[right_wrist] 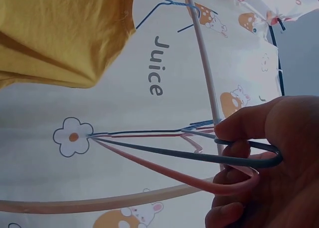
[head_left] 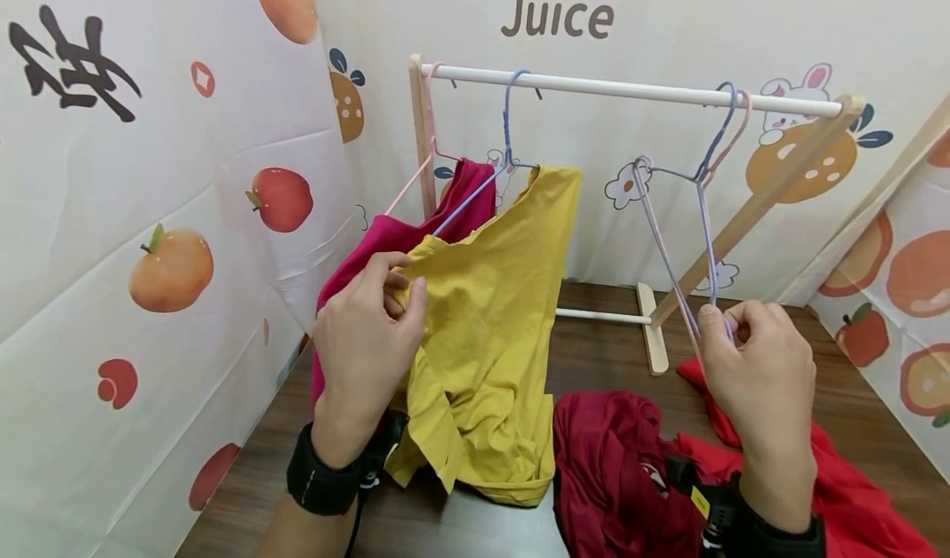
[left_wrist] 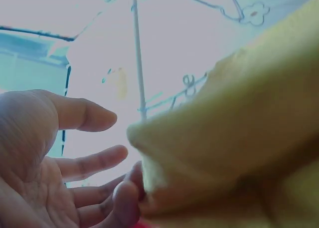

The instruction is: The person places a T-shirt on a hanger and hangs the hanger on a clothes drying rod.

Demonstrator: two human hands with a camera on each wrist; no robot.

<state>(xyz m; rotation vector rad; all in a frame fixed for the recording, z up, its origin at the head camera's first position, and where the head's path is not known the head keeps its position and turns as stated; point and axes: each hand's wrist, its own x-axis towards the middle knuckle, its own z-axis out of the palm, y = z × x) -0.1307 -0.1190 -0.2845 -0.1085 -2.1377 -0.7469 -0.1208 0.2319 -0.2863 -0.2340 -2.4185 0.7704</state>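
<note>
A yellow shirt (head_left: 490, 294) hangs on a blue hanger (head_left: 508, 129) toward the left of the rack. My left hand (head_left: 371, 327) is at its left shoulder, fingers loosely bent and thumb apart; in the left wrist view the fingertips are right at the yellow cloth (left_wrist: 199, 153). My right hand (head_left: 760, 377) grips one end of the bare hangers on the right. In the right wrist view the blue hanger (right_wrist: 199, 158) runs between thumb and fingers, with the pink hanger (right_wrist: 174, 177) just below it among the fingers. Both hooks are over the rail.
The rack has a white rail (head_left: 631, 88) and wooden legs (head_left: 764, 220). Behind the yellow shirt a magenta garment (head_left: 393, 232) hangs on a pink hanger (head_left: 408, 183). On the table lie a dark red garment (head_left: 616, 475) and a bright red one (head_left: 861, 492). Printed cloth walls enclose the table.
</note>
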